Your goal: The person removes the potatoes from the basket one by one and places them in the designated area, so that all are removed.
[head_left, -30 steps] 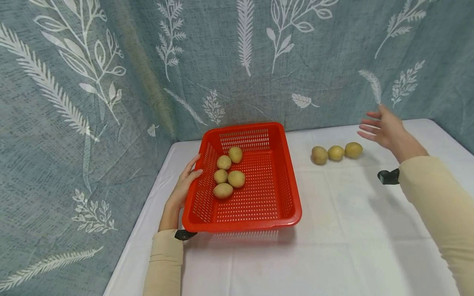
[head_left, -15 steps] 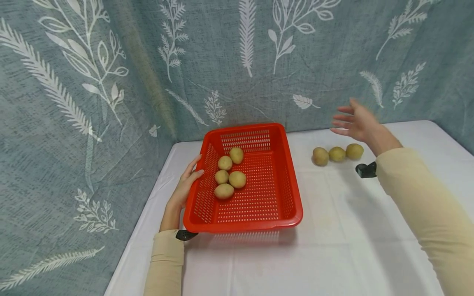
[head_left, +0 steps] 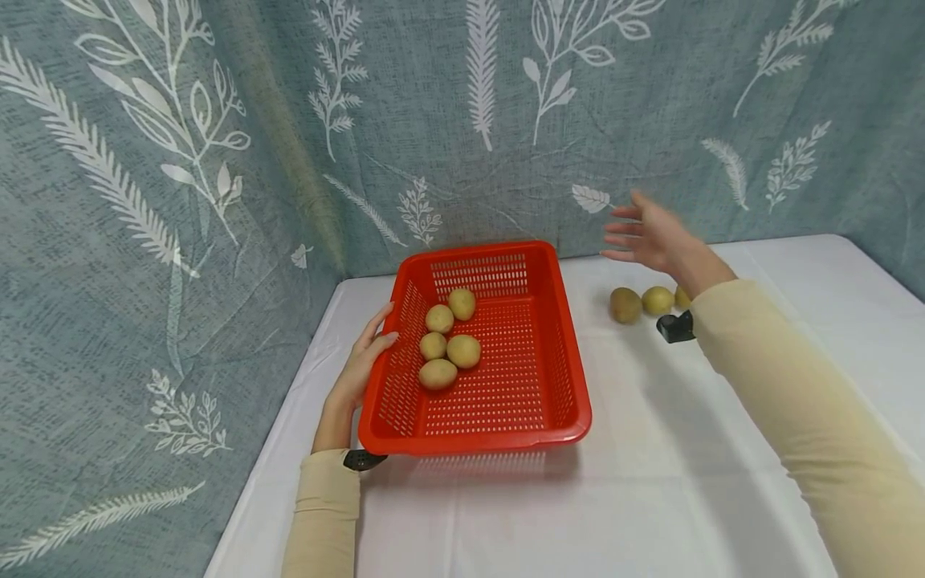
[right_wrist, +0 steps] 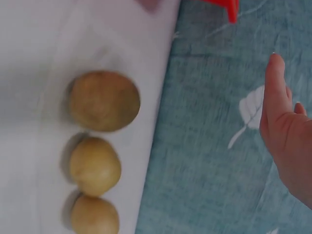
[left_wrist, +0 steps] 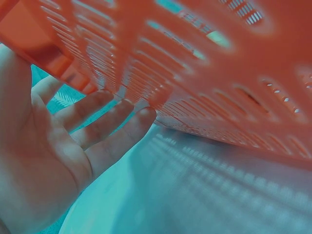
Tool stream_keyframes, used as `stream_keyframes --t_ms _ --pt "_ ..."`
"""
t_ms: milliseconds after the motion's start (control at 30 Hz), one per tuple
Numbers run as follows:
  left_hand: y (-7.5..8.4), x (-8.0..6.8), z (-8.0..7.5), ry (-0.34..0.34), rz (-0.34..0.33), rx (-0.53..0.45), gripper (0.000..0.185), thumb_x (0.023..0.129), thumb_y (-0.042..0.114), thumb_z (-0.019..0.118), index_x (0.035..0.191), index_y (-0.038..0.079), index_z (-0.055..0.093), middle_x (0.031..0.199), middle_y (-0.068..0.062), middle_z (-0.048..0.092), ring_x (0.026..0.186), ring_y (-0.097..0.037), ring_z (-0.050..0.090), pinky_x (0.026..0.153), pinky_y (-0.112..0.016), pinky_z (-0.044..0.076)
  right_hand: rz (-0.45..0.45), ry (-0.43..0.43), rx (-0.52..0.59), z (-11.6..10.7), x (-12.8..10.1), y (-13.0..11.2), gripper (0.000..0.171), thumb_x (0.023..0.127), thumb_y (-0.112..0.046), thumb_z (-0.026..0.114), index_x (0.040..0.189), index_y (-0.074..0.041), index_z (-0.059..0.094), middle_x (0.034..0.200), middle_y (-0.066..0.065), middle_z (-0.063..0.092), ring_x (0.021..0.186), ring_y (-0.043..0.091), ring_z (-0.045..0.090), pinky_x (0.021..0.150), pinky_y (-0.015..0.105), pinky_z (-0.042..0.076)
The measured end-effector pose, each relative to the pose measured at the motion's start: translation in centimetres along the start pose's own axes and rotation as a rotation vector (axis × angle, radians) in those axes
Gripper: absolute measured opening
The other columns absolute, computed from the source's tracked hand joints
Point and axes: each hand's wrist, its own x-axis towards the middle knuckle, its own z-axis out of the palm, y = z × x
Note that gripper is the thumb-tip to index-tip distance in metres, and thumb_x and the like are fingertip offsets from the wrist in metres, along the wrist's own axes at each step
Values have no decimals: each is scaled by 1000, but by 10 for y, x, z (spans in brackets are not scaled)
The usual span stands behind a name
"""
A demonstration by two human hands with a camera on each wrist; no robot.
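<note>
A red plastic basket [head_left: 473, 442] with slotted walls stands on the white cloth in the head view. Several potatoes [head_left: 463, 351] lie along its left side inside. My left hand [head_left: 352, 376] holds the basket's left rim, thumb over the edge; the left wrist view shows its spread fingers [left_wrist: 119, 141] against the outer wall. In the air above the back of the table, my right hand [head_left: 654, 237] has straight fingers and holds nothing. Below it, three potatoes sit in a row: a browner one [right_wrist: 105, 101], a yellow one [right_wrist: 95, 166] and another [right_wrist: 95, 215], partly hidden by the right arm in the head view.
A white cloth [head_left: 614, 514] covers the table. Behind and to the left hangs a blue-green curtain [head_left: 433, 120] with white leaf patterns, close to the table's back edge.
My right hand has swept left through the air, from beyond the row of potatoes to above its left end. The left hand, the basket and all the potatoes stay in place.
</note>
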Motion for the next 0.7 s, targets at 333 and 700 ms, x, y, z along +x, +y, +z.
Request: stream_keyframes --t_ms 333,700 --pt "-1 -2 -2 8 -14 -14 56 103 19 41 154 23 16 140 -21 33 98 -20 58 74 -31 53 -32 -11 -54 48 18 6 64 102 -48 26 152 -9 22 154 13 21 138 28 26 104 42 34" --pt "-1 1 -1 11 -18 -11 57 103 19 42 154 23 18 142 -20 33 101 -21 57 76 -31 53 -32 -84 17 98 28 23 61 102 -45 31 149 -6 29 148 20 29 132 34 35 101 47 36"
